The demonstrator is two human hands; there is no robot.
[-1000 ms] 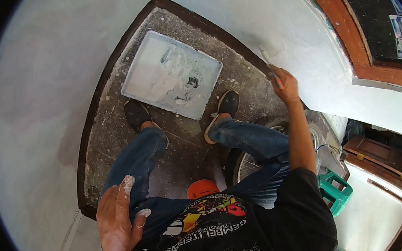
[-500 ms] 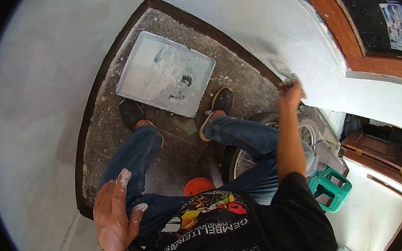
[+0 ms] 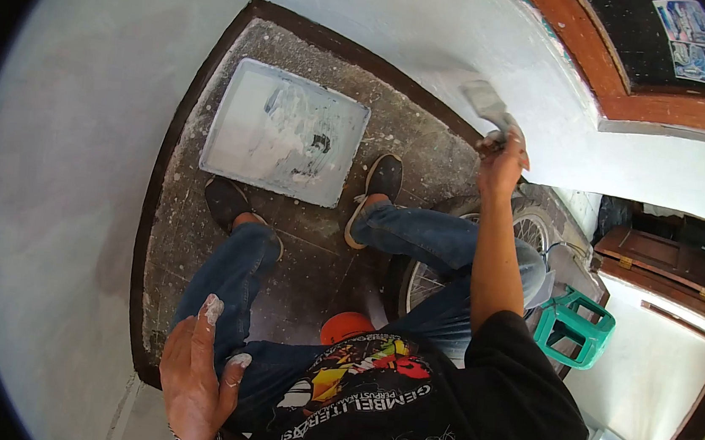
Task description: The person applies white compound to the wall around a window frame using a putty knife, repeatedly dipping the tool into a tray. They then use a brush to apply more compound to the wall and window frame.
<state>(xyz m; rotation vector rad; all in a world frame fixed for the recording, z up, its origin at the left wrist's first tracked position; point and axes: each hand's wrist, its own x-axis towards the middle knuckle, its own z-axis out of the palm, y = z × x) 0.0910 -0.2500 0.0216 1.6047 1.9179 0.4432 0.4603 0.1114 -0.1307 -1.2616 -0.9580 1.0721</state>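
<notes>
My right hand [image 3: 504, 160] grips the handle of a paintbrush [image 3: 485, 99]. The pale, paint-coated brush head is in front of the lower white wall [image 3: 439, 25]; whether it touches cannot be told. Over my thigh, my left hand [image 3: 197, 379] holds nothing, its fingers stretched and the thumb apart. White paint coats its index fingertip and thumb tip. On the floor ahead of my feet lies a shallow paint tray [image 3: 237, 145], smeared with whitish paint and a few dark patches.
A dark baseboard [image 3: 368, 56] runs along both walls. A bicycle wheel [image 3: 530, 229] lies beside my right leg, near a green plastic stool [image 3: 575, 328]. An orange-red round object [image 3: 346, 328] is between my legs. A wooden frame [image 3: 668, 120] borders the wall at upper right.
My right hand has moved slightly left, still holding the brush, whose head now shows more plainly, pointing up and left. My left hand has barely moved.
</notes>
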